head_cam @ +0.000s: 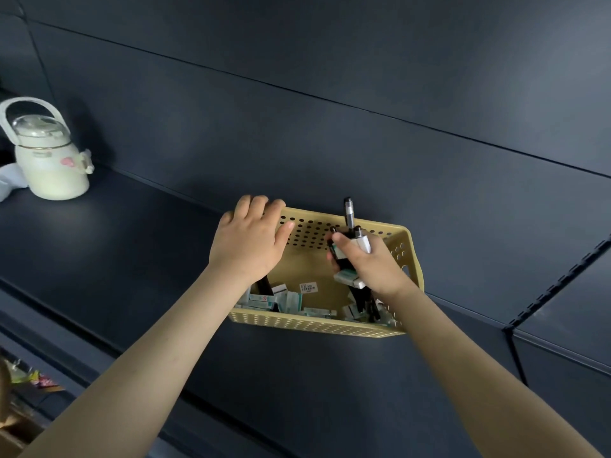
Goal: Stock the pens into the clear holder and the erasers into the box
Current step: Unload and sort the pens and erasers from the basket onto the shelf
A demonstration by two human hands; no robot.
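Erasers (pixel 284 300) lie loose along the near wall of the yellow basket (pixel 314 323) on the shelf (pixel 115 242). Above them my right hand (pixel 373 262) grips a bundle of pens (pixel 349 216); farther back, my left hand (pixel 248 239) curls over the basket's rim.

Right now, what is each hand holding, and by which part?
The right hand grips a bundle of pens around their middle, above the yellow basket. The left hand holds the basket's back-left rim.
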